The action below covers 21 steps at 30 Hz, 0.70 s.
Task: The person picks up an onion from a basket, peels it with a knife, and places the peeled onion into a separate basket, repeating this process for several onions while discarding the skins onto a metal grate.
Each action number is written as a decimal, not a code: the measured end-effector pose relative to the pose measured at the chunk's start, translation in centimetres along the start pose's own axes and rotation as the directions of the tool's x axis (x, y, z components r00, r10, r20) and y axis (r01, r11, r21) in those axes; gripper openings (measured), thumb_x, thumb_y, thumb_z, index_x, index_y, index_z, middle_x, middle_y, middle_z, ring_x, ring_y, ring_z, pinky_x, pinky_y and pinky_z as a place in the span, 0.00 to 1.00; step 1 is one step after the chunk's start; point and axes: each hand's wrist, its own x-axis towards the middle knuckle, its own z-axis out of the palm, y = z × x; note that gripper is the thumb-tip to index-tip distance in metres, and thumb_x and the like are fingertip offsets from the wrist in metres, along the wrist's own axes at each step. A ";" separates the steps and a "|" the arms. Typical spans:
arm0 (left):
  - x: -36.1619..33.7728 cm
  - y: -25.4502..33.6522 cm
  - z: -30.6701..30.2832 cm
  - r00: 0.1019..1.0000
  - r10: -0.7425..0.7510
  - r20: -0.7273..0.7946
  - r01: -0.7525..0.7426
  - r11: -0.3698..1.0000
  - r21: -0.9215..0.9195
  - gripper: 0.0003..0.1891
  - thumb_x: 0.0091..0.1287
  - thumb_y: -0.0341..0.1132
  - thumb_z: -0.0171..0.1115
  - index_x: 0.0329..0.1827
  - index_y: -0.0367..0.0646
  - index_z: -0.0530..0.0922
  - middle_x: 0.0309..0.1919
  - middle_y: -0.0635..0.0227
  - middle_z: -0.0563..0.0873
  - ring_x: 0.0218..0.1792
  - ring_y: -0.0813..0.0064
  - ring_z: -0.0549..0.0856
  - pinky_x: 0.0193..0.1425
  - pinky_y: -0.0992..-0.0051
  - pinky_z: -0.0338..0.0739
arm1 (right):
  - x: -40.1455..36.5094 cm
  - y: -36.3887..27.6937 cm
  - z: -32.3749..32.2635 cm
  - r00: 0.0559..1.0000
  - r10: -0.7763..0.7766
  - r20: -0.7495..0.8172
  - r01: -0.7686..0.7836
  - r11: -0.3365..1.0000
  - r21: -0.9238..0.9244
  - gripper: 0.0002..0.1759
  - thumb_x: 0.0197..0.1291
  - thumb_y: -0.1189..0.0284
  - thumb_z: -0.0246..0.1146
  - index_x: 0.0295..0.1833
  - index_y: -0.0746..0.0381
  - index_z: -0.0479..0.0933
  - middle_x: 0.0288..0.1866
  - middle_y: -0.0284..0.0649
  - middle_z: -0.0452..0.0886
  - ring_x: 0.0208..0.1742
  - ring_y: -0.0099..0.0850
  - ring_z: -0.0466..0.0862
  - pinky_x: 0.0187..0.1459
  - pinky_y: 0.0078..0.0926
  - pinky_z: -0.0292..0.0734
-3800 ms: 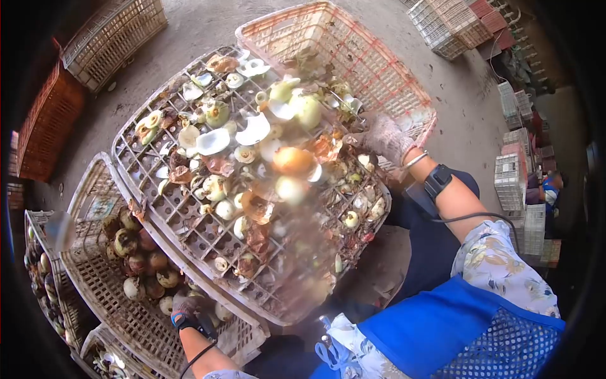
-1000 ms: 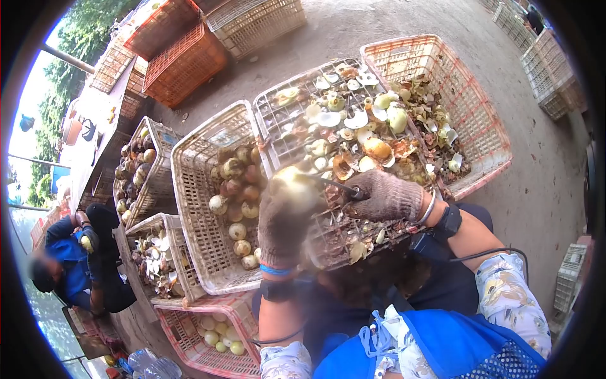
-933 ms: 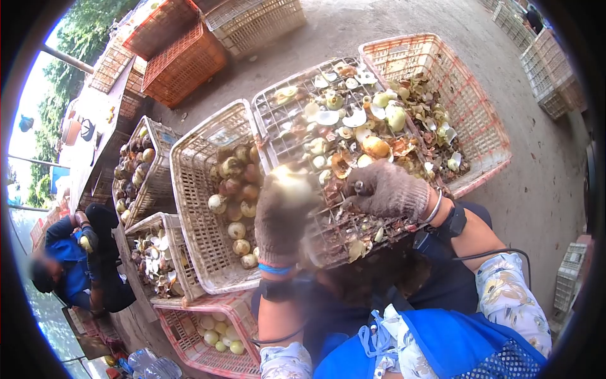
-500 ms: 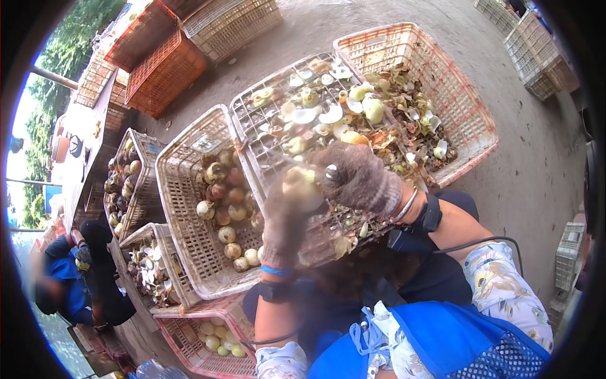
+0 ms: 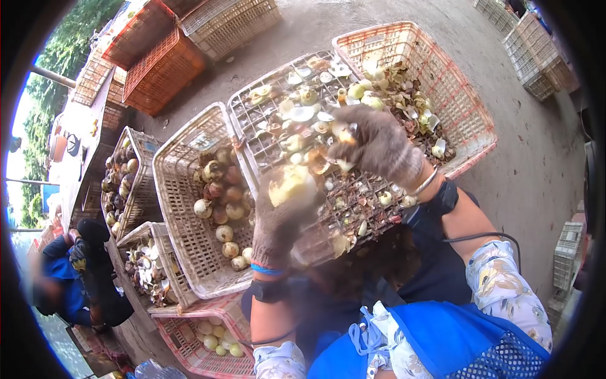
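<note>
A pale, partly peeled onion (image 5: pixel 291 183) sits in my left hand (image 5: pixel 278 230), which wears a dirty brown work glove and is closed around it. To the right, my gloved right hand (image 5: pixel 379 142) is closed over the mesh, blurred by motion. A small shiny metal tool (image 5: pixel 353 128) glints at its fingers, mostly hidden, with a pale scrap beside it. Beneath both hands lies an upturned plastic crate (image 5: pixel 243 114) whose grid is strewn with onion skins and cut pieces. Unpeeled onions (image 5: pixel 221 183) lie in the crate to the left.
A reddish-white crate (image 5: pixel 470 107) of onion peelings stands at the right. Peeled onions fill part of a pink crate (image 5: pixel 189 360) at lower left. Another person (image 5: pixel 76 271) in blue sits at far left. Orange crates (image 5: pixel 164 69) are stacked behind.
My hands have moved apart: the right went up and right with the metal tool, while the left drew slightly left with the onion. More of the crate's grid shows between them.
</note>
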 end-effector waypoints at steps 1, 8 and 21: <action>0.3 -0.8 -0.1 1.000 0.030 -0.007 -0.030 1.000 0.009 0.33 0.57 0.32 0.69 0.67 0.36 0.68 0.51 0.62 0.82 0.43 0.68 0.87 0.36 0.74 0.85 | -0.6 0.4 0.5 0.984 -0.129 0.121 0.151 0.968 -0.199 0.24 0.52 0.70 0.75 0.56 0.61 0.81 0.50 0.43 0.83 0.48 0.37 0.84 0.47 0.35 0.82; 0.3 -2.4 -0.4 0.999 -0.028 0.035 0.018 0.966 0.258 0.38 0.49 0.32 0.76 0.65 0.36 0.70 0.45 0.65 0.84 0.40 0.74 0.86 0.32 0.78 0.82 | -1.6 0.5 1.3 0.871 -0.248 0.424 0.468 0.681 -0.563 0.18 0.47 0.75 0.73 0.47 0.60 0.83 0.40 0.47 0.83 0.42 0.45 0.85 0.42 0.35 0.81; 0.1 -1.1 0.5 0.924 0.380 0.033 -0.376 0.894 0.242 0.33 0.48 0.18 0.71 0.61 0.41 0.74 0.55 0.63 0.80 0.59 0.69 0.78 0.64 0.70 0.74 | -0.4 -0.4 0.0 0.948 0.255 -0.193 -0.319 0.801 -0.507 0.30 0.58 0.65 0.72 0.63 0.67 0.72 0.30 0.37 0.79 0.24 0.24 0.78 0.28 0.28 0.77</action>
